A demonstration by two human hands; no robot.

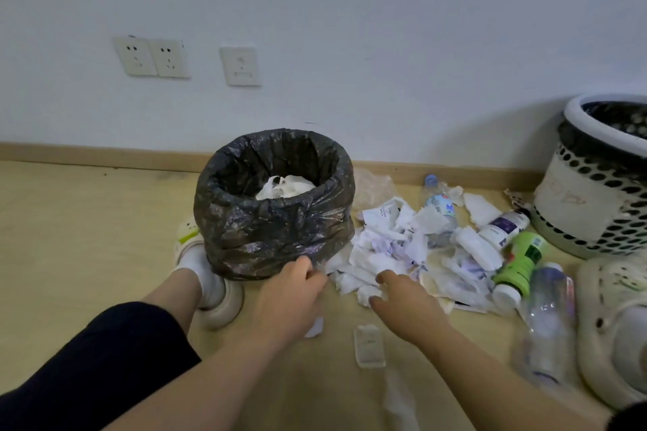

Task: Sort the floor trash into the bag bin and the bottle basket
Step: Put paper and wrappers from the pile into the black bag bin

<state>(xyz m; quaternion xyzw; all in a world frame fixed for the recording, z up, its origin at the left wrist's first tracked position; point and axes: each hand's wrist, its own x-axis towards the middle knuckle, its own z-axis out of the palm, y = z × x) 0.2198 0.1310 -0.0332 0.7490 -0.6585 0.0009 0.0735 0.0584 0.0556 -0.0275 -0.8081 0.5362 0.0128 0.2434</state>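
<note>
**Fig. 1. Both hands at the near edge of the paper heap, beside the bag bin**

The paper heap [395,248] lies on the floor [87,220], touching the right side of the black-lined bag bin [280,231], which already holds some white paper. Several bottles lie among and right of the heap: a clear water bottle [439,210], a white bottle [504,226], a green bottle [521,259] and a second clear bottle [546,318]. The perforated bottle basket [591,206] stands just beyond them by the wall.

The left hand [290,294] hovers low at the foot of the bin with its fingers curled. A white scrap shows under it, but whether the grip has it cannot be told. The right hand [406,304] curls its fingers onto the heap's near edge, and whether this grip has closed on paper is likewise unclear.

The scraps are judged light, limp and loose. They are best gathered by bunching a handful from the edge, since single pieces would slip free. The bottles look light, smooth and likely to roll, so each is best taken around the body.
</note>
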